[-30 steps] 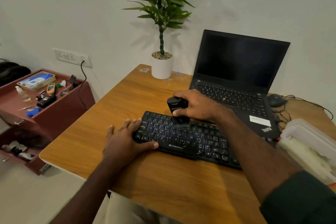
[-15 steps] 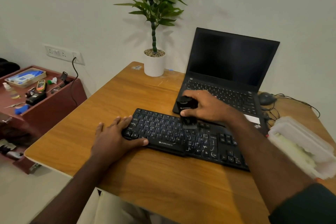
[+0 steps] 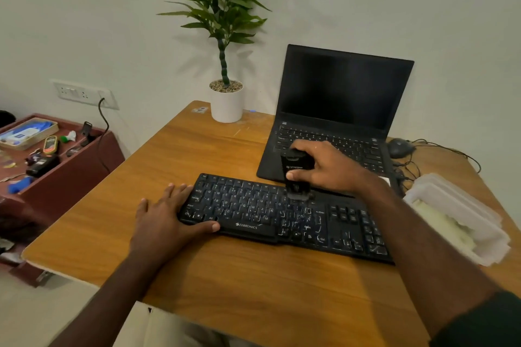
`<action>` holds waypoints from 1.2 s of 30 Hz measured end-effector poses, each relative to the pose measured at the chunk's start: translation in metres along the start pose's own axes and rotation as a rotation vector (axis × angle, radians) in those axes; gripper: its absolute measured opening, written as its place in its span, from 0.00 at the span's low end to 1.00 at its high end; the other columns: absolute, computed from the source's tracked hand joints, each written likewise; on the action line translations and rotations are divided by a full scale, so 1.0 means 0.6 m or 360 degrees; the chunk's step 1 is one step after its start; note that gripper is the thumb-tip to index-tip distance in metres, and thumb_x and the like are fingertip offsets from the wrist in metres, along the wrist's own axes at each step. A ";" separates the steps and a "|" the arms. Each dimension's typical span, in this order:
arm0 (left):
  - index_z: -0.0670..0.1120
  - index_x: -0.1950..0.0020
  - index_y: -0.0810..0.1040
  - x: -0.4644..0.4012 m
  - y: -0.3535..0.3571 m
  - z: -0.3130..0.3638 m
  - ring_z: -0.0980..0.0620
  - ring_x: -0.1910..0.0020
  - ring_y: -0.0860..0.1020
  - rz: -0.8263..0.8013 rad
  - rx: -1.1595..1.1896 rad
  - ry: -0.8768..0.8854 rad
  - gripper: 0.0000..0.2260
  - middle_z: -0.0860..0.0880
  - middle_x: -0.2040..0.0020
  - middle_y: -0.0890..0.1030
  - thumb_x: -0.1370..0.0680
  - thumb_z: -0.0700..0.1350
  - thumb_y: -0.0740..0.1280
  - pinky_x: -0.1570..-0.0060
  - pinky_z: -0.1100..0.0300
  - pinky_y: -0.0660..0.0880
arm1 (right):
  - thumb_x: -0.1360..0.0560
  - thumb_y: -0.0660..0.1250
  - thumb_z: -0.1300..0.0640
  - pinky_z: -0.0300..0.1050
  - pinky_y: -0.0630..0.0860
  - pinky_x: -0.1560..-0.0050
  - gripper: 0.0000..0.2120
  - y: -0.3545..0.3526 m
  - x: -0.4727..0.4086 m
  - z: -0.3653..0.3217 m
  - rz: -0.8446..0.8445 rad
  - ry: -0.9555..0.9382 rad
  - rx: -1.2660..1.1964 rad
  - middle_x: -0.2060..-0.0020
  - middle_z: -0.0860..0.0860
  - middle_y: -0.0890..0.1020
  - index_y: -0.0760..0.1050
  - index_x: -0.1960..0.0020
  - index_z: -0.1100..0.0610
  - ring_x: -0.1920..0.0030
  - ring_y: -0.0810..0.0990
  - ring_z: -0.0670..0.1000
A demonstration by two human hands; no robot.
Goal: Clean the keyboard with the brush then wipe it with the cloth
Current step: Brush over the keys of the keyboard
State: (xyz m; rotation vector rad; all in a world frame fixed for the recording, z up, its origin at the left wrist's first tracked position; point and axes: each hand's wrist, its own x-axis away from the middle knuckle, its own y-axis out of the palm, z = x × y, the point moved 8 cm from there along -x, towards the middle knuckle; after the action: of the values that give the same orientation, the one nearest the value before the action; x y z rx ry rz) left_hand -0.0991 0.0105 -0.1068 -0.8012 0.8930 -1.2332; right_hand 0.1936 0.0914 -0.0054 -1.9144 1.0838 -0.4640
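Note:
A black Zebronics keyboard (image 3: 253, 211) lies across the wooden desk (image 3: 253, 284). My right hand (image 3: 324, 169) grips a black brush (image 3: 296, 175) upright, its bristle end touching the keys near the keyboard's upper middle. My left hand (image 3: 166, 220) lies flat on the keyboard's left end, fingers straight, thumb along the front edge. A pale cloth (image 3: 445, 228) sits inside a clear plastic box (image 3: 462, 205) at the desk's right.
An open black laptop (image 3: 338, 98) stands just behind the keyboard. A potted plant (image 3: 227, 101) is at the desk's back left. A mouse (image 3: 399, 148) and cables lie at the back right. A red side cabinet (image 3: 56, 166) with small items stands left.
The brush and my right hand have moved rightward along the upper key rows. My left hand has stayed on the keyboard's left end. The camera view has shifted slightly.

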 end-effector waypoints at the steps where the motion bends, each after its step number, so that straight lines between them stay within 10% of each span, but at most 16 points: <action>1: 0.56 0.22 0.63 0.004 -0.005 0.011 0.52 0.21 0.57 0.0054 -0.0008 0.0027 0.57 0.50 0.21 0.62 0.45 0.86 0.54 0.23 0.42 0.45 | 0.25 0.75 0.52 0.52 0.80 0.54 0.12 0.000 0.003 -0.002 0.0066 -0.0025 -0.0050 0.55 0.46 0.82 0.74 0.47 0.50 0.54 0.82 0.48; 8: 0.52 0.23 0.65 0.046 0.076 0.207 0.54 0.21 0.52 -0.0001 -0.0210 0.0598 0.54 0.52 0.22 0.63 0.39 0.86 0.51 0.24 0.41 0.43 | 0.24 0.74 0.53 0.47 0.81 0.53 0.12 0.031 0.020 0.003 0.0123 -0.0051 -0.0238 0.54 0.46 0.81 0.73 0.46 0.48 0.52 0.82 0.46; 18: 0.56 0.20 0.58 0.031 0.101 0.241 0.58 0.21 0.50 -0.0136 -0.0348 0.0586 0.52 0.57 0.20 0.58 0.37 0.85 0.48 0.23 0.44 0.44 | 0.26 0.75 0.53 0.58 0.79 0.45 0.13 -0.009 0.065 0.056 -0.0326 0.0202 0.0081 0.50 0.49 0.82 0.77 0.44 0.53 0.49 0.82 0.49; 30: 0.52 0.26 0.71 0.021 0.096 0.243 0.55 0.24 0.63 -0.0016 -0.0246 0.0686 0.50 0.53 0.26 0.71 0.36 0.84 0.51 0.26 0.40 0.58 | 0.26 0.76 0.54 0.52 0.82 0.53 0.13 0.008 0.046 0.016 0.0224 -0.0036 -0.0329 0.54 0.46 0.82 0.75 0.45 0.50 0.53 0.82 0.49; 36: 0.54 0.23 0.66 0.019 0.097 0.239 0.60 0.24 0.55 -0.0024 -0.0262 0.0657 0.51 0.56 0.23 0.66 0.36 0.85 0.49 0.24 0.42 0.52 | 0.26 0.76 0.54 0.52 0.80 0.50 0.12 -0.016 0.071 0.062 -0.0033 0.0061 -0.0121 0.53 0.47 0.82 0.77 0.45 0.52 0.52 0.81 0.46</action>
State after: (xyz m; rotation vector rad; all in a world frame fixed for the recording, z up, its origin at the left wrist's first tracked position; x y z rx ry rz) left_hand 0.0557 0.0133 -0.0965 -0.6927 1.3386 -1.3772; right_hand 0.2468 0.0770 -0.0221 -1.9924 1.1217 -0.4790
